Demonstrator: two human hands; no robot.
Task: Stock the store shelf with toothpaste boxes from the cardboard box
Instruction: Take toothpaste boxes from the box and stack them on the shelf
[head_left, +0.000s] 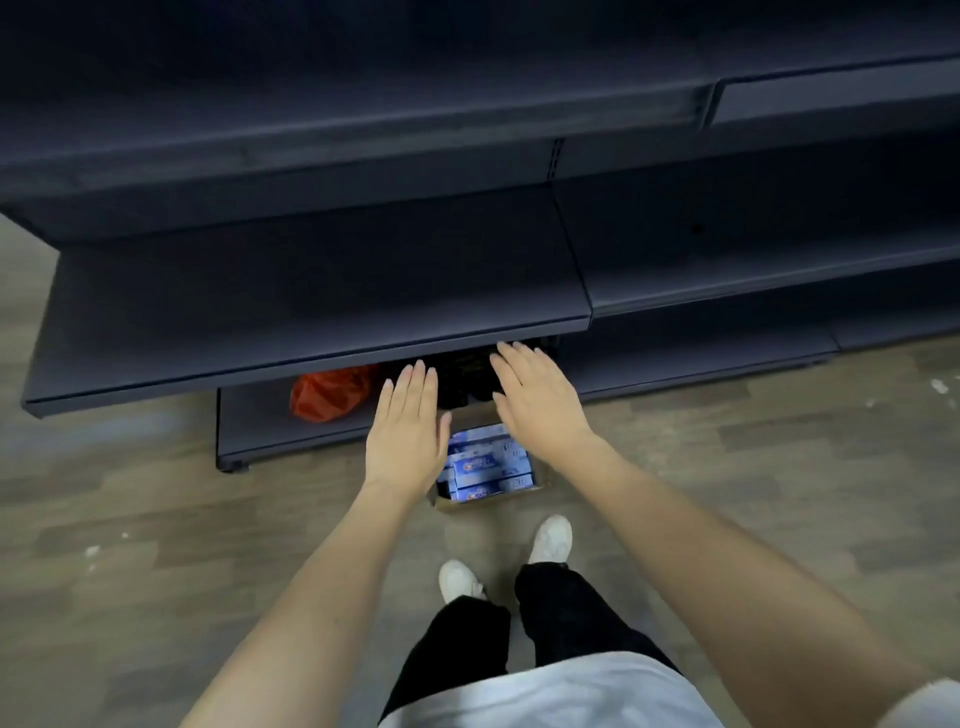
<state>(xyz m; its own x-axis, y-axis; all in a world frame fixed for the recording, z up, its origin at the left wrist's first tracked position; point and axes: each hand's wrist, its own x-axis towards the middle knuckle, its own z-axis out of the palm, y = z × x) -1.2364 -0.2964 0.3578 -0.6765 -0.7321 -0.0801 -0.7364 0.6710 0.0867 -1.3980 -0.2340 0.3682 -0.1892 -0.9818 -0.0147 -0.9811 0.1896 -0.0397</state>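
Head view: one wide-angle frame, looking down past both forearms to the floor.
Toothpaste boxes: blue-and-white printed cartons (491, 467) lie packed flat in rows, filling the visible part of the carton that holds them; print too blurred to read.
Cardboard box: small brown open-topped container (470, 503) stands on the floor just in front of the shelving base, directly ahead of the feet; only its near wall and part of the right side show, the rest sits under the hands.
Left hand: bare, palm down, fingers straight and close together (406, 434), holding nothing; it hovers over the left edge of the cardboard box, fingertips pointing toward the shelving.
Right hand: bare, palm down, fingers extended and slightly fanned (540, 399), holding nothing; it hovers over the far right part of the box, fingertips reaching the front edge of the lower shelf.
Hand spacing: apart, with the cartons visible in the gap between them.
Store shelf: dark grey metal shelving (311, 291) in several tiers, boards bare where visible.
Bottom tier: an orange-red crumpled plastic bag (330, 393) lies left of the hands; dark items (462, 376) sit beside it, too shadowed to identify.
Floor: grey-brown wood-pattern planks (156, 519) with a few white specks.
Person: black trousers, white shoes (551, 538), white top at the lower edge.
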